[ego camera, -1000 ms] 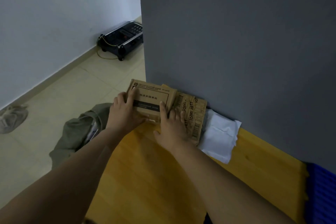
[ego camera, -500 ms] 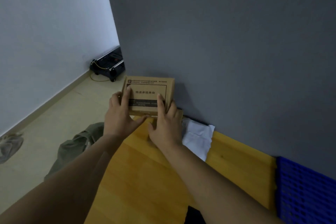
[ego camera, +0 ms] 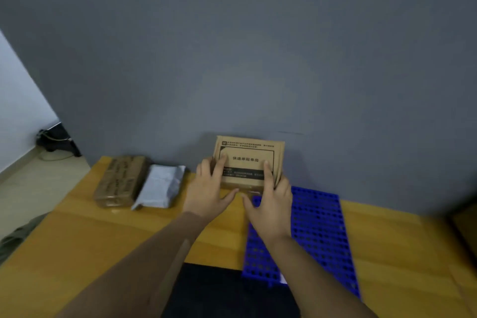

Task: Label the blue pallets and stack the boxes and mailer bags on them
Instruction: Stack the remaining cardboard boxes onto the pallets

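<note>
A small brown cardboard box (ego camera: 249, 157) with black print is held up between both hands, near the grey wall. My left hand (ego camera: 210, 190) grips its left side and my right hand (ego camera: 271, 201) grips its right side, thumbs below. The box hovers over the far left corner of a blue perforated pallet (ego camera: 320, 230) that lies on the wooden table (ego camera: 103, 237). At the table's far left lie a second brown box (ego camera: 120, 181) with printed text and a white mailer bag (ego camera: 161, 186) beside it.
The grey wall (ego camera: 258, 59) runs along the table's far edge. A black mat (ego camera: 219, 292) lies at the near edge between my arms. A black device with cables (ego camera: 58, 141) sits on the floor at the left. A dark object shows at the right edge.
Both hands lifted the box from the table's left end and carried it right, to above the blue pallet. The other brown box and the white bag stayed behind.
</note>
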